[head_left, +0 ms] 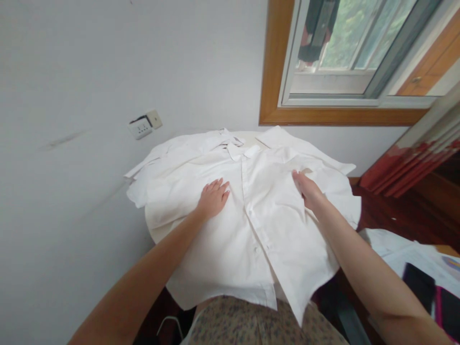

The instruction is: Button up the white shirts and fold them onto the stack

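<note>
A white button-front shirt (258, 225) lies spread face up over a small round table (155, 235), collar toward the wall and hem hanging off the near edge. My left hand (212, 197) lies flat on the shirt's left front panel, fingers stretched out. On the right front panel rests my right hand (308, 189), fingers together and extended, pressing on the cloth near the chest. Neither hand holds anything.
More white cloth (172, 155) lies under the shirt at the back left. A wall socket (143, 126) sits on the white wall behind. A wood-framed window (338, 115) is at upper right, red curtain (413, 163) beside it. Papers and a dark phone (419, 282) lie lower right.
</note>
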`<state>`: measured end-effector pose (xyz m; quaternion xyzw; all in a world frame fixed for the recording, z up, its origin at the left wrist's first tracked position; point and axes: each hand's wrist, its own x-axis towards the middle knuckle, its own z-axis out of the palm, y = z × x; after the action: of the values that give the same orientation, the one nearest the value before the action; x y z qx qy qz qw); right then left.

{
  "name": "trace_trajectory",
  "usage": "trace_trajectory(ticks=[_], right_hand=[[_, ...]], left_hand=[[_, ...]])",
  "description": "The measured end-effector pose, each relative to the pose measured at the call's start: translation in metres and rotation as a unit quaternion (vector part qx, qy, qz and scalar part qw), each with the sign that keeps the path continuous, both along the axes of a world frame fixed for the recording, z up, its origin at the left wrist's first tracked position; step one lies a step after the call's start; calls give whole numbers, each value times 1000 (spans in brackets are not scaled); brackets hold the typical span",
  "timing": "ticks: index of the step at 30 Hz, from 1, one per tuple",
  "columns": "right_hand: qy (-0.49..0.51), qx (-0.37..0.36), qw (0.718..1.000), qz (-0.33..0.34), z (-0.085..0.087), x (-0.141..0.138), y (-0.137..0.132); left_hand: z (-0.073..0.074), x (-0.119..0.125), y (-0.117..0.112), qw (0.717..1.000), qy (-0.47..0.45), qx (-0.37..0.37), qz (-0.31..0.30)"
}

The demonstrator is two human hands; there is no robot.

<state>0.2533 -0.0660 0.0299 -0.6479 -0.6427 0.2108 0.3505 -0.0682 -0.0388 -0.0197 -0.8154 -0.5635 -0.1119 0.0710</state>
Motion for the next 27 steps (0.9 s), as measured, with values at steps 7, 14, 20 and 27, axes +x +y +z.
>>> trace_trajectory(ticks=[7, 14, 20, 27], right_hand=[[218, -46, 974, 49, 9, 16, -10], [-64, 104, 991, -57, 17, 29, -27], [-347, 15, 937, -36, 28, 35, -46], [-494, -84, 865, -19, 15, 40, -55]], left_hand=[[-3, -1, 0, 1000, -2, 7, 2], [-3, -1, -1, 1000, -9, 10, 2], [-2, -1, -1, 1000, -4, 7, 3], [-4, -1, 1, 1000, -5, 3, 2]])
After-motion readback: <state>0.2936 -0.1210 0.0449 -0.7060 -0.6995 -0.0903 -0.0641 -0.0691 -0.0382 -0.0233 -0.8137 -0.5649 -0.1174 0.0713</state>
